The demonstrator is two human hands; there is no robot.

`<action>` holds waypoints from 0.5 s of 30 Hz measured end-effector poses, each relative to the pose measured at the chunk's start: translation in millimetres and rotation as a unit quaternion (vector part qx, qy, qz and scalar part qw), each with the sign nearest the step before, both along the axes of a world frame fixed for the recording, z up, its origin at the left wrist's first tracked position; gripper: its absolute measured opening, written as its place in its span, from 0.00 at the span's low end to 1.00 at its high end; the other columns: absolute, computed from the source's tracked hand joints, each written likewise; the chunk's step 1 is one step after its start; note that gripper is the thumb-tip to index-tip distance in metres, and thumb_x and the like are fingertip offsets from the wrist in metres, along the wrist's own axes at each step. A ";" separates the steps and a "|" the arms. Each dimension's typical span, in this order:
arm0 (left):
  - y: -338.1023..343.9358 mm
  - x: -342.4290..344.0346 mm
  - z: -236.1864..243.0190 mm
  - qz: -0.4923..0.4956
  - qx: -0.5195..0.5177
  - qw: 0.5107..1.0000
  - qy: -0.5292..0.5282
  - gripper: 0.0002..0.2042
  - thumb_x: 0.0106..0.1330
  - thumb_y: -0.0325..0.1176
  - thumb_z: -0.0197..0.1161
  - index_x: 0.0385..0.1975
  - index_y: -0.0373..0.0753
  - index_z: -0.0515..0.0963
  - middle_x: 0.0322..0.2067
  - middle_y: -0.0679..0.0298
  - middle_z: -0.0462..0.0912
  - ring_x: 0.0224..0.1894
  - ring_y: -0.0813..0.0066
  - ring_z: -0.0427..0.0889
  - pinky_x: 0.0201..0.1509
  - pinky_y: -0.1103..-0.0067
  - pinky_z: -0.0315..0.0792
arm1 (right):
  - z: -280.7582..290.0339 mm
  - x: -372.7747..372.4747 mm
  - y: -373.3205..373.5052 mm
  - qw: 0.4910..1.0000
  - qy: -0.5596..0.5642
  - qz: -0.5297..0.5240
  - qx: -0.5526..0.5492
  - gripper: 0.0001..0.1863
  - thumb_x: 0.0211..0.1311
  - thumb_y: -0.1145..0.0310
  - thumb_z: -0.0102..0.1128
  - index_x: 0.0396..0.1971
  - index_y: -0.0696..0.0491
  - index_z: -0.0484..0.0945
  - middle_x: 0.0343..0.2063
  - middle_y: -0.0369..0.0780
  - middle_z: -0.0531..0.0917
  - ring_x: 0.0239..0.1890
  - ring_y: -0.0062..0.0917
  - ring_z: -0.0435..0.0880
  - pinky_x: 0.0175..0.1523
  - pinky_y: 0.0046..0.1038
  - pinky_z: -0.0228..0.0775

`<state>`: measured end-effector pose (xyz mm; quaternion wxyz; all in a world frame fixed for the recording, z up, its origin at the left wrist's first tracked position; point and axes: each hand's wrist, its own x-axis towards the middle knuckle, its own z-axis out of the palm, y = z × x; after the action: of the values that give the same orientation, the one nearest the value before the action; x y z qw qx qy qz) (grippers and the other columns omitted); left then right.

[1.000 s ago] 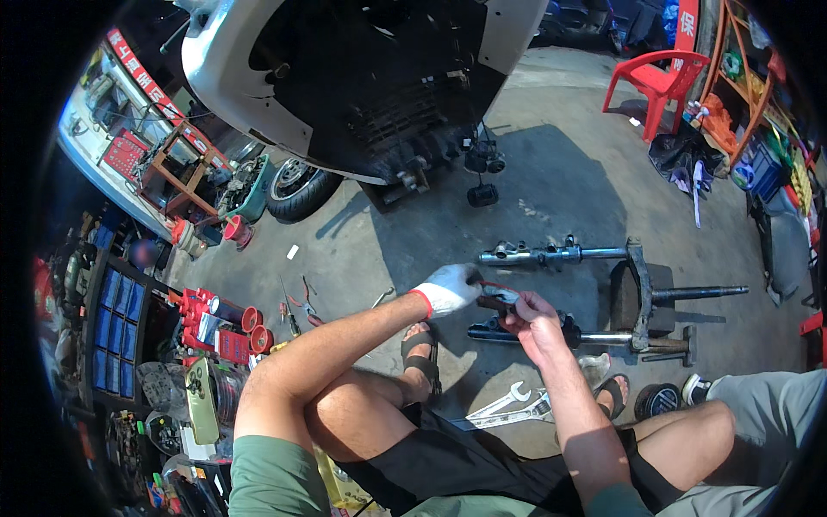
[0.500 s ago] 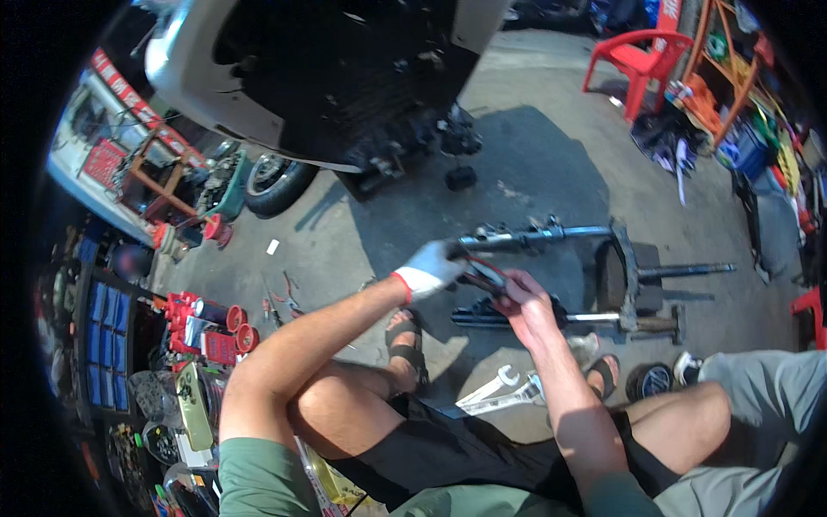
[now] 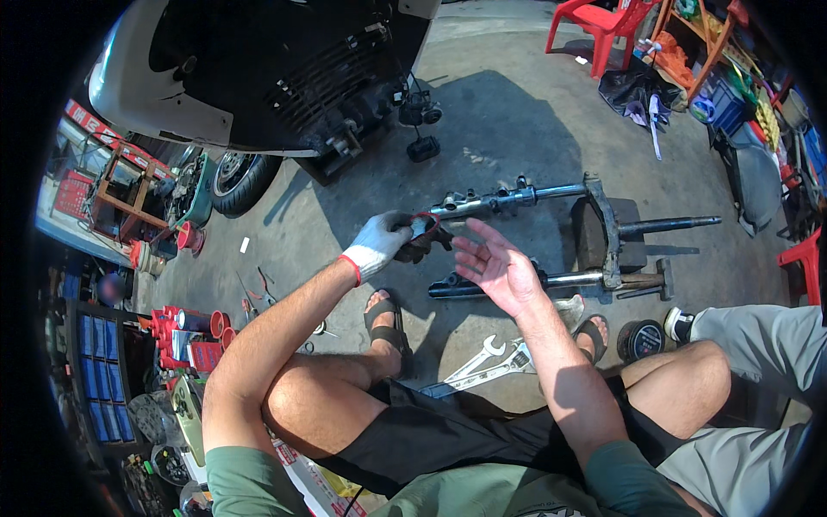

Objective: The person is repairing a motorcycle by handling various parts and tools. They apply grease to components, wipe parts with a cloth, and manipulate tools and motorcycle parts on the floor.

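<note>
My left hand (image 3: 380, 245) wears a white work glove with a red cuff. Its fingers are closed on a second work glove (image 3: 419, 244), dark-palmed and red-rimmed at its opening. Bare and spread, my right hand (image 3: 502, 270) is just right of that opening, palm partly up, holding nothing. Beyond and beneath the hands, a motorcycle front fork (image 3: 609, 228) lies on the concrete, its two tubes pointing left. Nearer my feet are an open-ended wrench (image 3: 482, 355) and an adjustable wrench (image 3: 508, 363).
A white vehicle body (image 3: 164, 108) with a dark underside stands at the upper left, a wheel (image 3: 234, 183) beside it. Pliers (image 3: 265, 291) lie on the left floor. A hammer (image 3: 662, 280) touches the fork's right end. Another person's grey trouser leg (image 3: 758, 345) is close on my right.
My right hand has come off the second glove and opened out beside it. The left hand keeps hold of that glove. The view has shifted, so the floor things appear further left and higher.
</note>
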<state>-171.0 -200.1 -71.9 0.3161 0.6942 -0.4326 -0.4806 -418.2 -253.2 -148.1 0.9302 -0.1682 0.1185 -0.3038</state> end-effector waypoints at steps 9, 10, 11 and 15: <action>2.5 -1.8 -7.5 -0.015 -0.043 0.996 0.078 0.18 0.72 0.36 0.56 0.54 0.30 0.77 0.43 0.57 0.85 0.42 0.72 0.83 0.49 0.75 0.77 | 27.4 14.7 12.0 0.975 0.147 0.070 -0.151 0.50 0.64 0.82 0.46 0.77 0.40 0.29 0.57 0.61 0.76 0.37 0.34 0.90 0.49 0.35 0.84; 2.7 1.2 -8.1 -0.037 -0.034 0.993 0.106 0.19 0.72 0.37 0.56 0.56 0.31 0.77 0.44 0.57 0.84 0.44 0.72 0.83 0.51 0.75 0.77 | 29.0 16.7 14.4 0.971 0.162 0.072 -0.162 0.50 0.63 0.83 0.47 0.77 0.41 0.28 0.54 0.60 0.79 0.37 0.34 0.90 0.47 0.33 0.85; 1.7 2.2 -7.6 -0.062 -0.026 0.988 0.136 0.20 0.72 0.38 0.56 0.57 0.31 0.76 0.45 0.58 0.84 0.46 0.71 0.83 0.53 0.75 0.76 | 31.3 17.9 15.7 0.966 0.178 0.072 -0.175 0.51 0.62 0.83 0.47 0.77 0.42 0.28 0.52 0.58 0.81 0.36 0.33 0.90 0.46 0.32 0.85; 4.5 -39.8 4.6 -0.209 -0.109 0.965 -0.117 0.22 0.70 0.40 0.59 0.56 0.30 0.72 0.43 0.47 0.84 0.45 0.54 0.85 0.52 0.67 0.76 | 29.9 16.2 17.0 0.966 0.168 0.072 -0.185 0.52 0.59 0.85 0.49 0.78 0.45 0.30 0.39 0.51 0.83 0.33 0.33 0.89 0.42 0.31 0.84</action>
<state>-210.8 -195.6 -67.3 0.2296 0.6012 -0.6516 -0.4016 -402.0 -236.1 -118.2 0.8691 -0.3938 0.2024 -0.2204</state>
